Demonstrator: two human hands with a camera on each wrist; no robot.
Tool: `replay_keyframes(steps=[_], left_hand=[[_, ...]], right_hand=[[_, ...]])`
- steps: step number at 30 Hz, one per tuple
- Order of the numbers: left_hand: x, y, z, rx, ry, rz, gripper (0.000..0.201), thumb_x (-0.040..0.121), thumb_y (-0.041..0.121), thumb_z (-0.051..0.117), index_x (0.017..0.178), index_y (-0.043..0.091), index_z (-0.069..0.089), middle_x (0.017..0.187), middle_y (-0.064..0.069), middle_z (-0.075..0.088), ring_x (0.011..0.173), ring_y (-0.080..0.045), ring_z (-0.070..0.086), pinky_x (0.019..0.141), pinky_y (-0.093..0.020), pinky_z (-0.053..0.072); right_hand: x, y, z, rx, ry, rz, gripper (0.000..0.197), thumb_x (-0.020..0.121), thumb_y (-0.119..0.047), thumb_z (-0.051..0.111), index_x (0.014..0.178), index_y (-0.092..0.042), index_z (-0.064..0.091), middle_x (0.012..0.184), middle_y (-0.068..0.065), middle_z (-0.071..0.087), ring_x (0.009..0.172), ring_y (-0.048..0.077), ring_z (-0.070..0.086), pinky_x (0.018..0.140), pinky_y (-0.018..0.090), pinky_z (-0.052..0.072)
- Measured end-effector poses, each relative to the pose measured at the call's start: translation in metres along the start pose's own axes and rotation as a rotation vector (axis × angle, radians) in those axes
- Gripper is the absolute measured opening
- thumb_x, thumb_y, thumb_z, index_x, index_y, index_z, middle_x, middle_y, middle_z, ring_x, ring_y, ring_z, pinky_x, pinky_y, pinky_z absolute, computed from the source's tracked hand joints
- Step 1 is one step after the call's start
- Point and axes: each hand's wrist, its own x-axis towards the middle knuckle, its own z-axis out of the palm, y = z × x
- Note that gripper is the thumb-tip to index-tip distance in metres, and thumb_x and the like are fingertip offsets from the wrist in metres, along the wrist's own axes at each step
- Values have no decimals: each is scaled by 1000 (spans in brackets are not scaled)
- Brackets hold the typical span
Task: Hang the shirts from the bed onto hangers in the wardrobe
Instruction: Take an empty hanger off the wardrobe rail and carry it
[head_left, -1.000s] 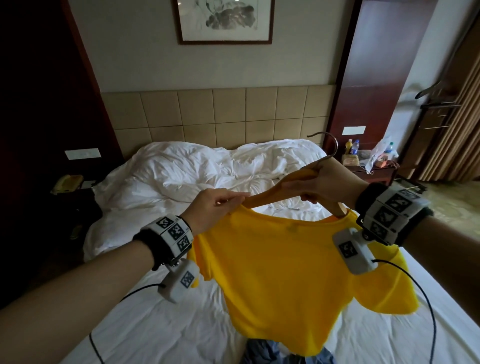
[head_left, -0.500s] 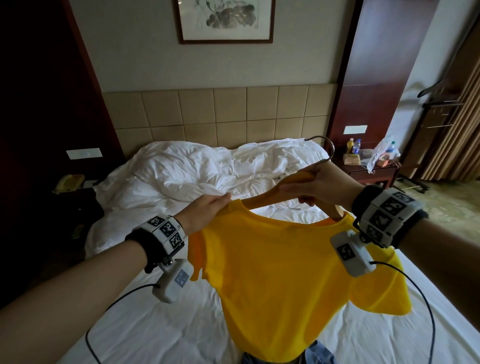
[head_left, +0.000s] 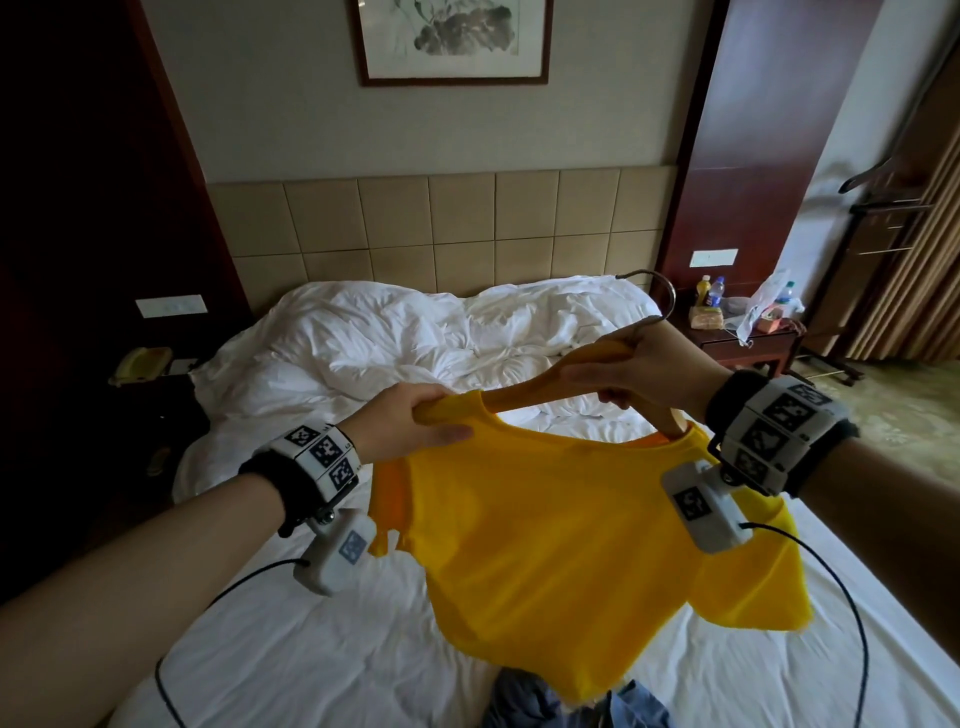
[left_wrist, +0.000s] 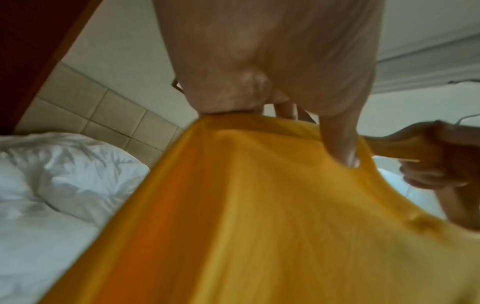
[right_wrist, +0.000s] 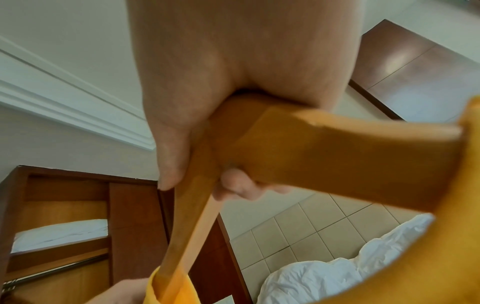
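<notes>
Above the white bed (head_left: 311, 639) the yellow shirt (head_left: 561, 545) hangs in the air, its hem just over a heap of blue clothes (head_left: 566, 706) at the bed's near edge. The sheet lies bare to the left of the shirt; a crumpled white duvet (head_left: 415, 338) fills the head end below the tan padded headboard (head_left: 441, 228). A bedside table (head_left: 748, 343) with bottles stands past the bed's right edge, and a dark wardrobe panel (head_left: 753, 130) rises behind it.

The right hand (head_left: 644, 374) has its fingers curled round the middle of the wooden hanger (right_wrist: 324, 156), under the metal hook (head_left: 660, 291). The left hand (head_left: 410, 421) pinches the shirt's shoulder between thumb and fingers, over the hanger's left arm, which runs into the collar.
</notes>
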Motion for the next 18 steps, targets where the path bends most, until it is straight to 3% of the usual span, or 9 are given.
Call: replay_keyframes(steps=[3, 5, 6, 8, 9, 11, 13, 16, 18], left_hand=[[-1, -33, -9, 82, 11, -17, 65, 72, 31, 87, 127, 38, 51, 118, 8, 63, 104, -10, 61, 86, -29, 53], [-3, -53, -14, 108, 48, -84, 75, 71, 24, 89, 132, 37, 48, 118, 6, 63, 105, -13, 61, 89, -36, 55], [-5, -63, -15, 137, 63, -119, 66, 71, 19, 89, 125, 34, 54, 110, 5, 66, 99, -12, 64, 87, -37, 56], [-9, -77, -17, 303, 74, -163, 31, 74, 13, 85, 89, 32, 66, 83, 7, 71, 77, -5, 67, 82, -35, 57], [-11, -82, -17, 389, 69, -171, 26, 76, 12, 82, 74, 32, 65, 72, 8, 70, 67, -2, 66, 79, -34, 58], [-14, -90, -19, 423, 87, -213, 21, 80, 9, 77, 70, 25, 69, 66, 6, 70, 62, -3, 67, 76, -32, 58], [-16, -92, -23, 415, 133, -228, 16, 81, 6, 77, 86, 20, 70, 80, 4, 69, 76, -11, 68, 81, -33, 56], [-15, -62, -24, 328, 120, -135, 64, 78, 13, 80, 135, 24, 52, 116, 4, 56, 109, -13, 54, 97, -30, 45], [-9, -19, -17, 272, 97, 6, 87, 77, 22, 83, 149, 26, 35, 131, 9, 44, 121, -8, 41, 103, -28, 37]], right_hand=[[-3, -1, -7, 26, 34, -6, 19, 81, -24, 78, 95, -10, 78, 61, 4, 65, 52, 14, 57, 54, 26, 49], [-4, -1, -12, 22, 38, -1, 17, 81, -24, 78, 94, -13, 78, 61, 4, 66, 51, 12, 57, 53, 23, 49], [-4, 0, -13, 16, 34, 4, 18, 81, -25, 78, 93, -13, 78, 62, 4, 67, 52, 12, 58, 53, 23, 49], [-3, 1, -15, 7, 28, 9, 21, 80, -28, 78, 94, -12, 78, 62, 3, 67, 52, 12, 59, 53, 23, 49], [-3, 2, -16, 3, 27, 10, 21, 80, -28, 78, 94, -12, 78, 62, 3, 67, 52, 12, 59, 53, 22, 49], [-3, 3, -17, 2, 27, 19, 20, 80, -28, 79, 93, -13, 78, 62, 3, 68, 53, 12, 59, 54, 22, 49], [-4, 3, -16, 4, 16, 30, 20, 80, -28, 79, 92, -13, 78, 62, 4, 68, 52, 12, 59, 53, 22, 49], [-3, 5, -8, -7, -10, 39, 19, 81, -28, 79, 92, -13, 78, 62, 4, 67, 52, 12, 59, 54, 24, 49], [1, 5, -1, -20, -16, 36, 21, 80, -30, 80, 92, -14, 78, 63, 4, 68, 54, 14, 59, 57, 27, 51]])
